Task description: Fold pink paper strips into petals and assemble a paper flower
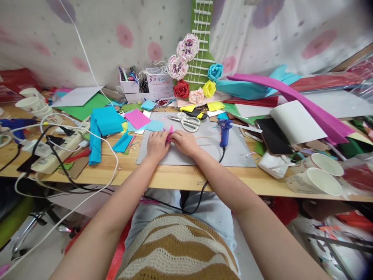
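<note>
Between my fingertips is a small piece of folded magenta paper (169, 134), its pointed tips sticking up. My left hand (157, 146) is closed on it from the left, and my right hand (184, 142) pinches it from the right. Both hands rest over the grey cutting mat (236, 155). Just beyond them lie scissors with pale handles (190, 123) and a black-and-yellow utility knife (196, 114). A blue glue gun (224, 132) sits on the mat to the right of my right hand. My fingers hide most of the folded paper.
Blue paper pieces (106, 121) and a pink square (137, 118) lie left of the mat. Further left is a power strip (60, 149) with tangled cables. A phone (272, 136) and paper cups (316, 182) are at right. Behind stands a green board with paper flowers (188, 46).
</note>
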A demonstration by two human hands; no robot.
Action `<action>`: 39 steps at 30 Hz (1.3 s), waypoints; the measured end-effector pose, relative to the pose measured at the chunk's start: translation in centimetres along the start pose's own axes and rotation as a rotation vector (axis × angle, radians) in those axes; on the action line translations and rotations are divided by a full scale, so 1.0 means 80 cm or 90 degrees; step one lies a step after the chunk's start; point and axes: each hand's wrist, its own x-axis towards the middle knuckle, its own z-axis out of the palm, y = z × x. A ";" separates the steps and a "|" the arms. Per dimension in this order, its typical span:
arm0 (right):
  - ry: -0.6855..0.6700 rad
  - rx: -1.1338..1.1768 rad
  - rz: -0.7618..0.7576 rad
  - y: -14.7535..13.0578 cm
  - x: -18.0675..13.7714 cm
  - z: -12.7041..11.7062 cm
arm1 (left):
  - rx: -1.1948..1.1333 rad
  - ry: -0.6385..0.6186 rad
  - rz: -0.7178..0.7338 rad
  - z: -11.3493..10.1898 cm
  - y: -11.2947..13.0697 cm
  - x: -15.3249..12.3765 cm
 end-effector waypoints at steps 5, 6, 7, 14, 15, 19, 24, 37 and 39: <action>-0.002 -0.007 -0.004 0.002 0.001 -0.001 | -0.028 -0.038 0.018 -0.005 -0.003 -0.001; 0.005 -0.008 -0.009 0.003 0.000 -0.001 | -0.049 -0.054 0.023 -0.008 -0.005 0.000; 0.016 -0.008 -0.015 0.006 0.000 -0.001 | -0.073 -0.072 0.027 -0.010 -0.008 0.000; 0.095 0.037 -0.064 0.017 -0.003 -0.002 | -0.145 -0.120 0.108 -0.025 -0.029 0.021; 0.095 0.046 -0.069 0.018 -0.003 -0.003 | -0.142 -0.119 0.130 -0.025 -0.032 0.026; 0.095 0.087 -0.097 0.022 -0.001 -0.004 | -0.134 -0.150 0.221 -0.028 -0.039 0.044; 0.076 0.129 -0.130 0.024 -0.003 -0.008 | -0.103 -0.180 0.296 -0.028 -0.042 0.053; 0.061 0.100 -0.055 0.022 -0.001 0.001 | -0.097 -0.054 0.125 -0.027 -0.029 0.041; 0.061 0.093 -0.045 0.022 0.000 0.003 | -0.106 -0.013 0.039 -0.026 -0.023 0.024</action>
